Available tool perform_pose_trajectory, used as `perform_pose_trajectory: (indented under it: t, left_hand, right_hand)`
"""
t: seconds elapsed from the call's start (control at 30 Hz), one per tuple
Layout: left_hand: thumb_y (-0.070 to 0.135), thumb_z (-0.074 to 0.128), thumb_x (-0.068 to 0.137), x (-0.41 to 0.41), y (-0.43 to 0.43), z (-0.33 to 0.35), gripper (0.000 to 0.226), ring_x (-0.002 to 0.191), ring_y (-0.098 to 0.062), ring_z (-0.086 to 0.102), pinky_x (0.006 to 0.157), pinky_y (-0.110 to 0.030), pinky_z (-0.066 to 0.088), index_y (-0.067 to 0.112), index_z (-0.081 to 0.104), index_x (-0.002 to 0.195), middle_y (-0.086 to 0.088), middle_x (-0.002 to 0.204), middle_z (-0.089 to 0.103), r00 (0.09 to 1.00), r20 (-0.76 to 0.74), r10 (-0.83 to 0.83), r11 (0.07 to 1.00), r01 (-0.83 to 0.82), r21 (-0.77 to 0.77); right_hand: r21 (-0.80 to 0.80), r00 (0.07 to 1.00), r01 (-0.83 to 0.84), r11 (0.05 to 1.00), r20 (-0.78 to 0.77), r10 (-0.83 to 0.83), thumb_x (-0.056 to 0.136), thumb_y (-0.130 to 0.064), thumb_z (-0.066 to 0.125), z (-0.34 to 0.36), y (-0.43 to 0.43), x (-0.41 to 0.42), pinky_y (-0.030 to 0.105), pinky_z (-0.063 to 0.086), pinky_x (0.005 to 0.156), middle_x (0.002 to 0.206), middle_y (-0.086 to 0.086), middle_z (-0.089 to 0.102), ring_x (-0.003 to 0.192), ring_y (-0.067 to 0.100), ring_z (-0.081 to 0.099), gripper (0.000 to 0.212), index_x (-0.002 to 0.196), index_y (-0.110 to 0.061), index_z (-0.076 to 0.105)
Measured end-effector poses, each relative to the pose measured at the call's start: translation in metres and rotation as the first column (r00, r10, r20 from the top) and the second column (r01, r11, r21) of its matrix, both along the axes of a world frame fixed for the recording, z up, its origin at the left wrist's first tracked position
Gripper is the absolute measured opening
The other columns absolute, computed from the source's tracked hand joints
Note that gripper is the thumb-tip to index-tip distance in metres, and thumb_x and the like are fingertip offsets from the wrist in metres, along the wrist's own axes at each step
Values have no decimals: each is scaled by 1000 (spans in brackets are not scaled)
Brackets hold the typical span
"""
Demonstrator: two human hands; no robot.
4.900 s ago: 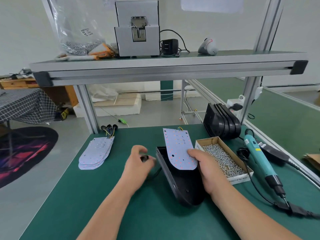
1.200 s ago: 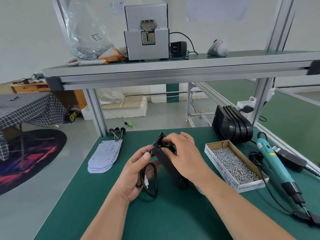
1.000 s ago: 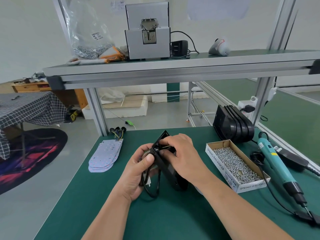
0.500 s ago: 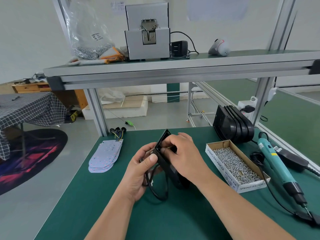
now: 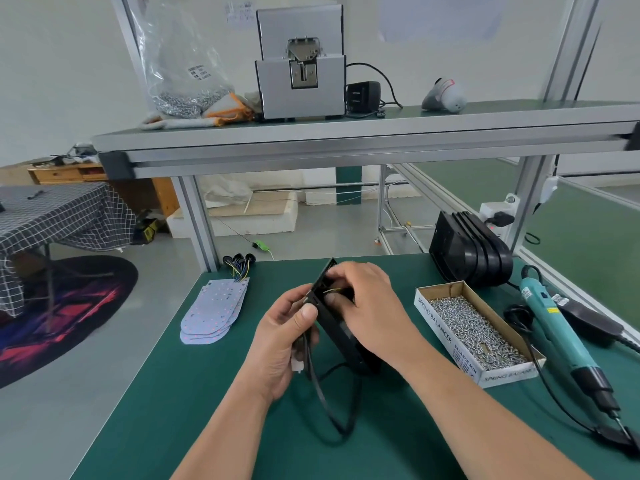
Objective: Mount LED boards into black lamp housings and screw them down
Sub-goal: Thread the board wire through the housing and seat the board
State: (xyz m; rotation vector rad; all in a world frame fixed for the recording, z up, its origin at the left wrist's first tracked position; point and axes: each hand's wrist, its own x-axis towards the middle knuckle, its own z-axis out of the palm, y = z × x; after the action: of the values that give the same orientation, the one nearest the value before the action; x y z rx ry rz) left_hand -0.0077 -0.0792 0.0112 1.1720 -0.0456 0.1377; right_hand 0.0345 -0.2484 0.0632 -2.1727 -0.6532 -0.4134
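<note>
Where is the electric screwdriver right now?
In the head view, the electric screwdriver lies on the green bench at the far right, just right of the cardboard box of screws and nearer than the stacked black housings.

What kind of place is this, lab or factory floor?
Probably a small assembly workshop: a green-topped aluminium-frame workbench, a carton of screws beside an electric screwdriver, and stacked black lamp housings.
</note>
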Motion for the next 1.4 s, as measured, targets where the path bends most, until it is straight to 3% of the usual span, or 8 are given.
perform_pose_trajectory:
  t: [0.07,0.23,0.53,0.7,0.83,1.03,1.2,1.4]
  left_hand:
    - [42,88,73,-1,0,0,60,64,-14,59,46,-23,33,23,74,128,-2,92,71,1000,13,-4,999,3,33]
    - [41,89,71,-2,1,3,62,72,-13,62,47,-22,34,26,73,130,-2,104,72,999,35,-13,996,10,89]
    - [37,88,72,-2,-4,8,54,70,-13,64,45,-21,37,29,75,124,-2,104,74,997,72,-28,994,20,112]
    - [38,89,70,-2,-3,6,52,70,-14,64,45,-22,37,32,77,120,-5,92,71,999,50,10,997,-14,73]
    - [39,89,73,-2,-5,5,54,74,-16,68,45,-23,36,31,75,125,-6,102,73,998,60,-1,996,-5,85]
    - [38,90,70,-3,-6,5,59,75,-13,67,45,-24,36,29,75,126,-5,109,70,998,62,-8,996,3,89]
    - [36,90,69,-2,-8,7,56,73,-9,64,46,-22,40,30,76,123,2,98,71,997,73,-24,995,17,100]
    - [37,87,73,-1,-4,0,58,68,-10,54,46,-20,35,30,75,129,3,95,69,999,46,-20,999,18,42]
  right_hand:
    - [43,999,39,998,-27,-38,94,-26,72,-1,-1,-1,34,39,108,99,-23,63,120,-8,40,18,105,-39,66]
    - [39,998,63,997,-16,-63,89,-26,79,4,0,-1,22,40,89,97,-10,58,115,19,50,10,85,-35,76]
    - [55,996,93,994,-12,-93,91,-26,75,9,3,-6,23,39,82,85,-4,51,106,19,45,22,69,-28,71]
    - [37,995,-75,997,-56,77,92,-19,72,13,-1,-5,20,38,88,76,-9,62,111,12,44,20,78,-32,79]
    - [32,999,23,999,47,-24,86,-17,72,8,0,-3,31,43,95,78,-17,63,111,12,48,17,80,-33,76]
    - [147,996,83,986,19,-86,86,-21,76,0,4,-4,3,32,85,87,-22,65,113,4,42,34,97,-41,51]
    - [99,999,14,995,-45,-9,96,-27,65,-2,0,-1,7,36,85,90,-26,69,115,7,43,24,100,-44,50]
    - [177,981,-133,975,-116,155,100,-32,61,-3,2,0,29,52,85,98,-25,75,97,4,68,14,108,-39,52]
